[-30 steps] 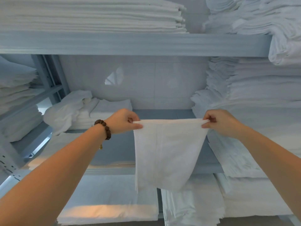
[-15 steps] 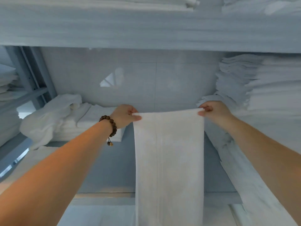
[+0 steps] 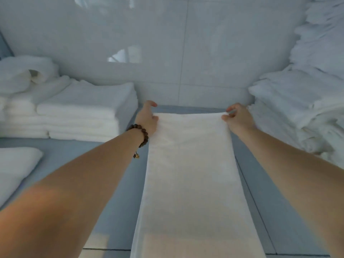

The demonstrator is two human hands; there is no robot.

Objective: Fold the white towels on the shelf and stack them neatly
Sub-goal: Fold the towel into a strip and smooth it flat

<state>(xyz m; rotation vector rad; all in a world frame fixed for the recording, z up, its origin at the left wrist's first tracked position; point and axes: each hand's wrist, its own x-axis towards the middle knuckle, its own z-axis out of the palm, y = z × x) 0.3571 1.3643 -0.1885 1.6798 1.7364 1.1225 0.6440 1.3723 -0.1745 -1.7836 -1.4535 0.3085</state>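
Lowered the towel (image 3: 189,174) from hanging to flat along the shelf (image 3: 65,148), left hand (image 3: 147,119) and right hand (image 3: 240,119) each pinching a far corner in my fingers, folded stacks (image 3: 83,112) off left, messier pile (image 3: 297,112) right

Both forearms are bare and sleeveless; a dark brown wooden bead bracelet (image 3: 140,134) with a small dangling charm circles the left wrist.

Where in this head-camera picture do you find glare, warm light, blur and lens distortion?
Head view: a window glare shines on the glossy back wall; warm light tints the near end of the towel; the towel pile on the right is soft and smeared; the wide lens swells the left forearm.
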